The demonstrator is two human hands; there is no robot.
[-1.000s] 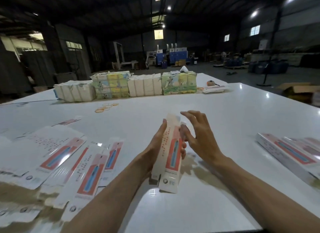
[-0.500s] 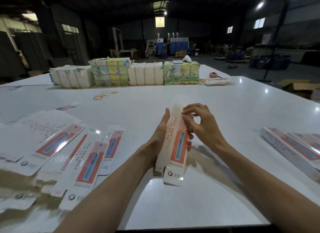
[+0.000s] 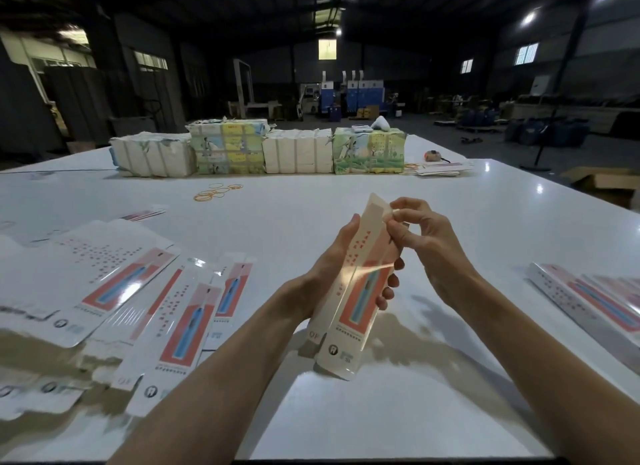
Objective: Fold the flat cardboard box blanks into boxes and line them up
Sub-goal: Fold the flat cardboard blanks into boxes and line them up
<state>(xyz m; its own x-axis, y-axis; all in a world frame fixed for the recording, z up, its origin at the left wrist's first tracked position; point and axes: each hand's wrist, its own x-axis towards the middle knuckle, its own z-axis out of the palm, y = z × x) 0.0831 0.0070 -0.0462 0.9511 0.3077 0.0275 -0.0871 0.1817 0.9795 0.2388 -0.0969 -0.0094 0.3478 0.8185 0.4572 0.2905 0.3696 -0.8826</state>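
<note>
A long, narrow white box (image 3: 360,291) with a red and blue panel stands tilted above the white table (image 3: 311,229), opened into a tube. My left hand (image 3: 337,260) grips it round the middle from behind, fingertips showing on its right side. My right hand (image 3: 420,236) pinches the flap at the box's top end with curled fingers. Several flat box blanks (image 3: 180,312) lie fanned out at the left. Folded boxes (image 3: 588,298) lie side by side at the right edge.
Wrapped bundles (image 3: 259,149) stand in a row across the far side of the table. Loose rubber bands (image 3: 216,192) lie in front of them. A small stack of flat cards (image 3: 441,168) lies at the far right.
The box has been raised and tilted more upright. My right hand went from an open palm beside the box to pinching its top flap.
</note>
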